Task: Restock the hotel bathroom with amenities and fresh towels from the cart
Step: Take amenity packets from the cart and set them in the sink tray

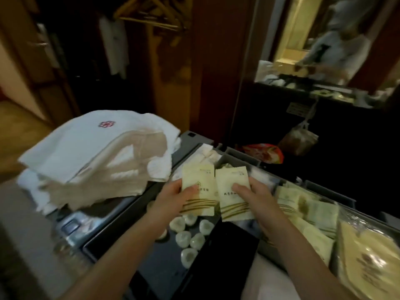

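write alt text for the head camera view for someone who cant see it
Two bare hands each hold a pale amenity packet, left hand with the left packet and right hand with the right packet, above a grey cart tray of similar packets and small round wrapped items. Folded white towels sit at left.

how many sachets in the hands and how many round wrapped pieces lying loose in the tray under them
Cream sachets held: 2, one in the left hand at, one in the right hand at.
Round wrapped pieces in view in the tray: about 8; more may be hidden.
Total: about 10.
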Demonstrator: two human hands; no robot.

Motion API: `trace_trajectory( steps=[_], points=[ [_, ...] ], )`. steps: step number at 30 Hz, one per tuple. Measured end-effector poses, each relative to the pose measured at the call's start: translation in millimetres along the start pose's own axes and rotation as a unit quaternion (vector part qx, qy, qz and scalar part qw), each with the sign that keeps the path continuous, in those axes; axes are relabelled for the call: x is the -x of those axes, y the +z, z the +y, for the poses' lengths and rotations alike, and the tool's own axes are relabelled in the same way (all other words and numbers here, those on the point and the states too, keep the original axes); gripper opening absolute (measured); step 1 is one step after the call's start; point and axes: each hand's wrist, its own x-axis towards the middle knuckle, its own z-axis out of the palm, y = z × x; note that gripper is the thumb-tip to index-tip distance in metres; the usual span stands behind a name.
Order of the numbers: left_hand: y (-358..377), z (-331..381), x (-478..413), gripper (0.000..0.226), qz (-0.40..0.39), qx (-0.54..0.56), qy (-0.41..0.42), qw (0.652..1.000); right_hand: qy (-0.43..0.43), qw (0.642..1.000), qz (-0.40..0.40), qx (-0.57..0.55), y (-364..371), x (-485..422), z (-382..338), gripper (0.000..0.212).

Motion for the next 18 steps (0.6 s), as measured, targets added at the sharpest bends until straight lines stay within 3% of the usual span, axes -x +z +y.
trace_trajectory(
  steps=[5, 10, 18],
  points=[
    [-32, -16, 46, 0.011, 0.110, 0.016, -0.011, 0.994, -0.013, 0.995, -0.094, -0.044, 42, 5, 7, 0.014],
    [-75, -33, 102, 0.012, 0.226, 0.004, -0.006, 0.974, -0.002, 0.977, -0.210, -0.019, 104, 18, 4, 0.014],
    [-175, -55, 205, 0.013, 0.357, 0.083, -0.027, 0.930, -0.045, 0.920, -0.384, 0.056, 240, 64, -18, 0.016]
  ],
)
